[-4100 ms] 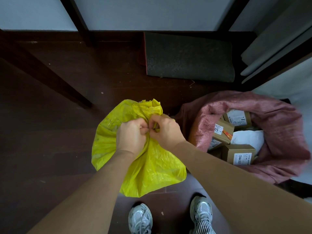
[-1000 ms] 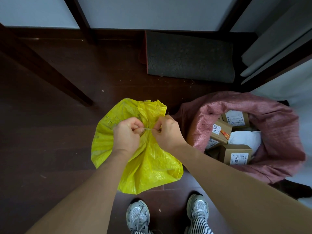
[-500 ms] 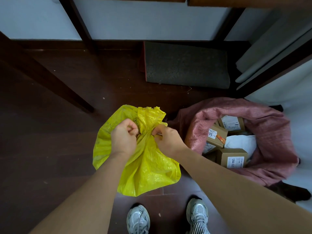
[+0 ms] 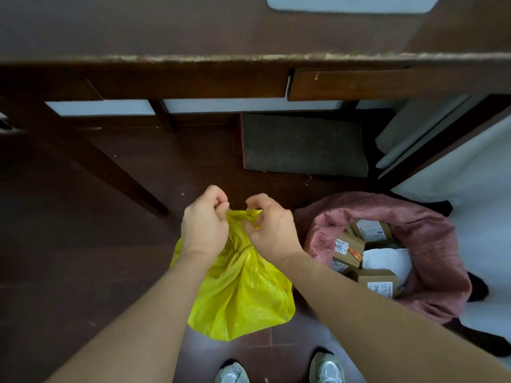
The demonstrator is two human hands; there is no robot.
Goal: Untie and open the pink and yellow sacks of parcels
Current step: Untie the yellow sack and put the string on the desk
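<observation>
A yellow sack (image 4: 240, 294) stands on the dark floor in front of my feet, its neck gathered into a twisted top. My left hand (image 4: 204, 225) pinches the left side of that neck. My right hand (image 4: 269, 228) pinches the twisted yellow tip on the right. Whatever tie holds the neck is hidden by my fingers. To the right lies the pink sack (image 4: 431, 233), its mouth wide open, with several brown cardboard parcels (image 4: 376, 280) and a white packet showing inside.
A dark wooden table (image 4: 249, 76) spans the top, one leg (image 4: 105, 164) slanting down at left. A grey mat (image 4: 304, 146) lies under it. White surfaces and a dark frame (image 4: 442, 139) stand at right. My sneakers (image 4: 326, 369) are at the bottom.
Both hands have lifted the sack's gathered neck upward and away from me, narrowing it into a twist. The camera has tilted up, bringing the table into view.
</observation>
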